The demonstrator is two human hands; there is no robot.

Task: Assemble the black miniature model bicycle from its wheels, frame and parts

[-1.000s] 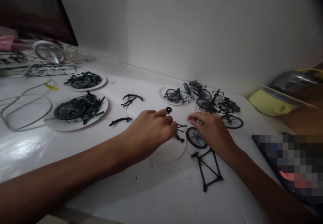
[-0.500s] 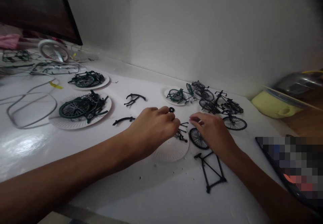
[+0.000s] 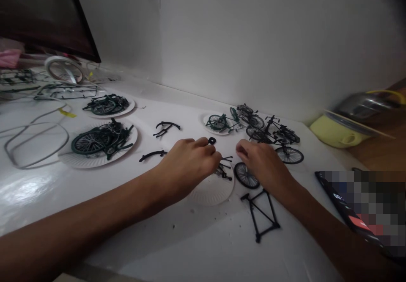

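Note:
My left hand (image 3: 195,161) is closed over the near paper plate (image 3: 211,195), its fingers curled. A small black ring (image 3: 212,140) shows at its fingertips and appears pinched there. Thin black parts (image 3: 224,172) of a model bicycle lie on that plate, partly hidden by the hand. To the right, my right hand (image 3: 258,157) is closed in a pinch; anything in it is hidden. Under its palm lies a spoked black wheel (image 3: 246,175). Nearer me rests a black bicycle frame (image 3: 261,216). Curved black mudguards (image 3: 168,126) sit beyond my left hand.
Two paper plates on the left hold green model bicycle parts (image 3: 95,140). More model bicycles (image 3: 269,131) stand by the wall. A phone (image 3: 358,214) lies at right, near a yellow pot (image 3: 341,131). A looped grey cable (image 3: 38,123), tape roll (image 3: 63,69) and monitor (image 3: 47,15) are at left.
The view has shifted slightly. My right hand's fingers have curled in more tightly, while my left hand keeps the same grip. The parts on the table lie as before.

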